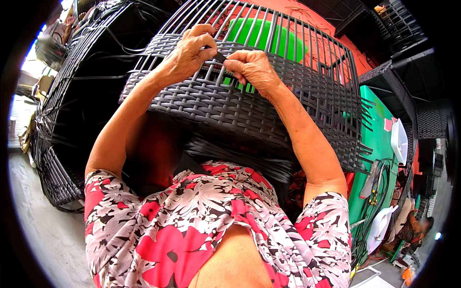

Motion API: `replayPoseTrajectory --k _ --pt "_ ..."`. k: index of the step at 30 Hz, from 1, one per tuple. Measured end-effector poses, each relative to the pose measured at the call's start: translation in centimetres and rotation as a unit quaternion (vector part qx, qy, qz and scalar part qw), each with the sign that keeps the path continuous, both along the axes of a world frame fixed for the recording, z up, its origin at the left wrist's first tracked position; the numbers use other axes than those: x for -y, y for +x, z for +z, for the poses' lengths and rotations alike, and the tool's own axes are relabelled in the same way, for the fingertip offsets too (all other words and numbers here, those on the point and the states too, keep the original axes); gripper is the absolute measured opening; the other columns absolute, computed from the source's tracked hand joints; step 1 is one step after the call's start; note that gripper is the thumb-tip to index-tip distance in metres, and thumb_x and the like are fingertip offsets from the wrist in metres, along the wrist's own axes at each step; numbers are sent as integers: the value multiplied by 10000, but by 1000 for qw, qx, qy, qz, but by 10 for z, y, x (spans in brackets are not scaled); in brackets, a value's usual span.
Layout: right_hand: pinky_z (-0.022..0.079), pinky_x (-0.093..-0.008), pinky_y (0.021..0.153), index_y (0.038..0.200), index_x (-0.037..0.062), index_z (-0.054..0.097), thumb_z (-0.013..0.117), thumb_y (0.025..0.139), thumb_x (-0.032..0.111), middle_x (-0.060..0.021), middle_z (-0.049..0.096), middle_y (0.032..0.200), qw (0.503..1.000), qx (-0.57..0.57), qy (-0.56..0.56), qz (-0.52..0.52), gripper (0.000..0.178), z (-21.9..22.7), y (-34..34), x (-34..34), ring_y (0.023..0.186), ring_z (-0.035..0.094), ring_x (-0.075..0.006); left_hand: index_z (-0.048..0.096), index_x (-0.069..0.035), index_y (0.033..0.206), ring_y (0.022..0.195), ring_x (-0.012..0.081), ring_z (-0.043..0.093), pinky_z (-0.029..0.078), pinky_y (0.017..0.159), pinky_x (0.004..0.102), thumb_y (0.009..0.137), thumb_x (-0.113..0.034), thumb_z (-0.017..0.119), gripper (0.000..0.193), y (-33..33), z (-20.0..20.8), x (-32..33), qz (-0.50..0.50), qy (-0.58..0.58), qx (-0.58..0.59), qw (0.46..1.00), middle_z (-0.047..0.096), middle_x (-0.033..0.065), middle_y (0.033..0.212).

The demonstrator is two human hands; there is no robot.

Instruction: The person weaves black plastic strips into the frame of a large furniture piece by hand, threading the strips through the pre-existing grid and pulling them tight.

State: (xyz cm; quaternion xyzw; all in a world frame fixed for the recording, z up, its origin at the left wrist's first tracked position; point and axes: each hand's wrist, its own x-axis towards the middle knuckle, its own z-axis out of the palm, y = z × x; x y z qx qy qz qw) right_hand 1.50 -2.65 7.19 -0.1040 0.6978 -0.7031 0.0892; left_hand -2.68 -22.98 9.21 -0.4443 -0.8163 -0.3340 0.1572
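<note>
Across the view in front of me stands a half-woven frame of dark grey plastic wicker [216, 106], its lower part a tight weave and its upper part bare parallel strands. Between my hands runs a short dark weaving strip [220, 57]. My left hand [191, 52] pinches the strip's left end above the weave, with fingers bent. On the strip's right end, the thumb and fingers of my right hand [250, 69] are closed. Both hands are at the open gap between woven bands. Where the strip passes among the strands is hidden by my fingers.
Behind the bare strands sits a bright green tub [269, 38] on a red surface. Another dark wicker piece [62, 105] with loose strand ends stands at left. At right are a green panel [370, 129], a white container [399, 141] and hanging cables. A person [418, 228] is far right.
</note>
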Motion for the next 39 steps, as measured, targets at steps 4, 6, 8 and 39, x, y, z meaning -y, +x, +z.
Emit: replayPoseTrajectory --k 4,6,8,39 --pt "364 -169 365 796 -9 674 655 803 104 -8 588 608 984 -37 158 -68 115 5 -5 3 459 479 -28 640 -78 855 1238 356 353 357 972 459 812 -100 585 74 -1 -36 13 112 -63 -1 992 448 155 1283" --pt "369 -182 342 823 -24 682 641 771 81 -19 592 599 978 -13 201 -57 125 13 -6 3 430 482 -37 693 -119 905 1293 384 275 249 1035 518 772 -95 591 170 4 -43 10 117 -111 56 985 348 143 1404" --pt "383 -188 345 860 -34 681 633 758 72 -25 596 602 969 6 242 -51 155 22 -5 3 431 493 -44 680 -120 958 1326 373 211 169 1064 513 792 -125 603 183 9 -42 4 138 -182 72 971 277 110 1453" --pt "461 -252 574 911 -3 685 663 805 125 -35 632 688 897 -316 283 -125 168 -9 -15 30 606 561 -94 618 -46 741 1028 154 486 355 911 310 749 -102 658 70 -26 -22 25 13 89 376 922 445 49 1269"
